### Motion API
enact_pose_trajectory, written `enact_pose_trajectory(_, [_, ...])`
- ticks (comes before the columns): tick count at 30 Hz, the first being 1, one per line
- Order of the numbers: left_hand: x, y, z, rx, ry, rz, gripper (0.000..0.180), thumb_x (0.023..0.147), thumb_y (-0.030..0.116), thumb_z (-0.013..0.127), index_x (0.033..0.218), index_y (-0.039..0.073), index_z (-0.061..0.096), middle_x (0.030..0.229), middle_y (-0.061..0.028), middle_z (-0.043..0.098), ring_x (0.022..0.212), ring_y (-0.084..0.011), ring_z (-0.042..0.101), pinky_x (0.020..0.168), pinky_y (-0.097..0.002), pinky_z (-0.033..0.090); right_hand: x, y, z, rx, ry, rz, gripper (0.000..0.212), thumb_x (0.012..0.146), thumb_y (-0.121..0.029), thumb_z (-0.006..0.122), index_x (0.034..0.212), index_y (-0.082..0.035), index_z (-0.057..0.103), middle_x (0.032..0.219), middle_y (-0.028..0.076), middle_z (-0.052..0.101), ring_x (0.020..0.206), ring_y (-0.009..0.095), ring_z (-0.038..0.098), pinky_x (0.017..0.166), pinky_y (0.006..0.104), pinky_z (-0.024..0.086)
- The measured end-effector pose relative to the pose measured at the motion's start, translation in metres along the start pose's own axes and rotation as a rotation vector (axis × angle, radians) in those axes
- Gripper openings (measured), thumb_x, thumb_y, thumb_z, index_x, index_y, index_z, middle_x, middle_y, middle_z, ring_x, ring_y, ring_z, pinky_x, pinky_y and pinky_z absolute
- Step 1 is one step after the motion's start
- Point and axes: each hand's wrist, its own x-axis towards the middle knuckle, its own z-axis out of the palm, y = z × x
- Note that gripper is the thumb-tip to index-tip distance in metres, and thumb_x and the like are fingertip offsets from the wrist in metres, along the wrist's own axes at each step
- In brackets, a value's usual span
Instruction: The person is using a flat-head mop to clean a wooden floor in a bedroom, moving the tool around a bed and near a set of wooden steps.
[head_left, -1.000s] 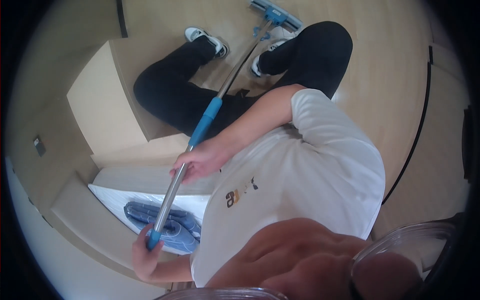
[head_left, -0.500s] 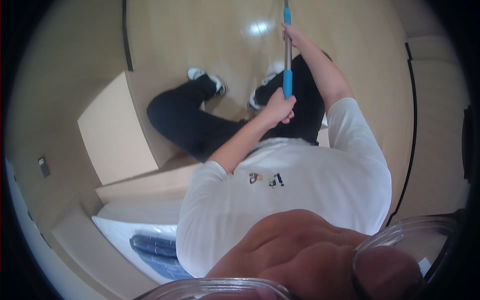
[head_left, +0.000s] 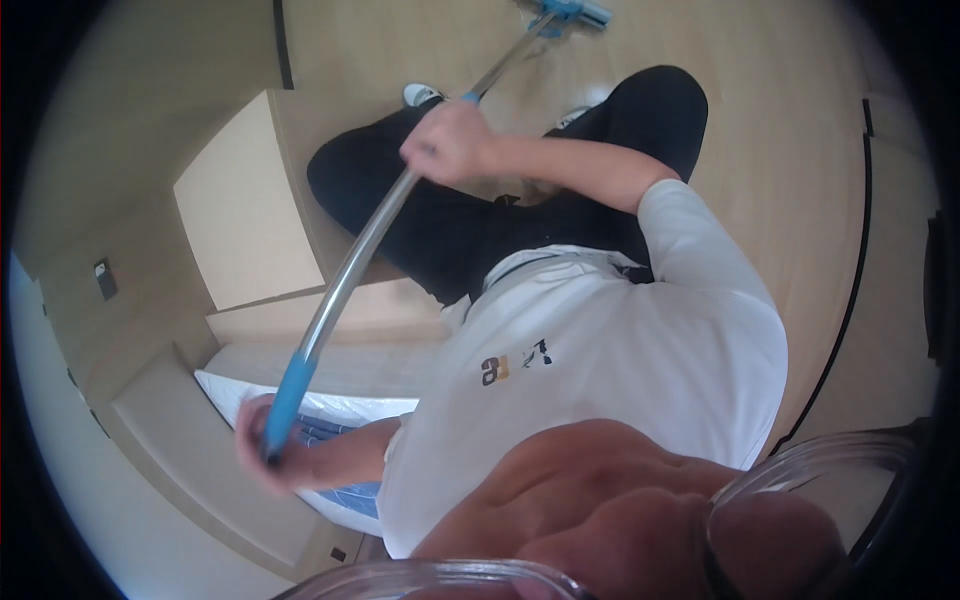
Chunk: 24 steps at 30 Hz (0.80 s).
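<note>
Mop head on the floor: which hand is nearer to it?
Right. The right hand grips the mop handle partway along, closer to the mop head; the left hand holds the blue end grip, farthest away.

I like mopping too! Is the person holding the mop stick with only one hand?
No, both hands grip the mop pole: the left hand at its blue end, the right hand higher up.
</note>
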Motion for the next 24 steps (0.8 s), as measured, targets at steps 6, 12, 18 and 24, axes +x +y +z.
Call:
enact_pose_trajectory(6, [-0.01, 0.009, -0.013, -1.431, -0.055, 0.432, 0.028, 0.084, 0.025, 0.048, 0.065, 0.005, 0.055, 0.049, -0.0031, 0.056, 0.032, -0.0119, 0.045, 0.036, -0.021, 0.041, -0.025, -0.034, 0.033, 0.03, 0.022, -0.106, 0.019, 0.07, -0.019, 0.062, 0.052, -0.012, 0.059, 0.051, 0.006, 0.055, 0.048, 0.026, 0.056, 0.046, 0.0361, 0.044])
enact_pose_trajectory(12, [-0.039, -0.001, 0.155, -1.195, 0.19, 0.133, 0.032, 0.083, 0.031, 0.043, 0.056, 0.014, 0.037, 0.042, 0.0048, 0.03, 0.035, -0.0083, 0.028, 0.038, -0.0269, 0.023, -0.014, 0.14, -0.023, -0.323, -0.063, -0.199, 0.011, 0.074, -0.015, 0.053, 0.069, -0.012, 0.063, 0.065, 0.009, 0.062, 0.062, 0.029, 0.061, 0.055, 0.04, 0.045])
enact_pose_trajectory(18, [-0.088, -0.015, 0.344, -0.976, -0.297, 0.42, 0.005, 0.065, -0.001, 0.052, 0.067, -0.002, 0.057, 0.069, -0.0152, 0.06, 0.067, -0.0322, 0.063, 0.068, -0.0433, 0.053, -0.014, 0.288, -0.14, -0.376, 0.259, 0.326, 0.036, 0.098, -0.034, 0.04, 0.078, -0.009, 0.056, 0.065, 0.006, 0.053, 0.058, 0.02, 0.052, 0.053, 0.0393, 0.043])
enact_pose_trajectory(24, [-0.091, -0.013, 0.374, -0.938, -0.35, 0.474, 0.009, 0.071, 0.0, 0.05, 0.068, -0.005, 0.057, 0.068, -0.0159, 0.06, 0.065, -0.0328, 0.063, 0.07, -0.0421, 0.053, 0.012, 0.249, -0.15, 0.951, 0.431, 1.283, 0.03, 0.101, -0.021, 0.041, 0.114, 0.006, 0.039, 0.103, 0.021, 0.055, 0.073, 0.028, 0.061, 0.068, 0.0425, 0.055])
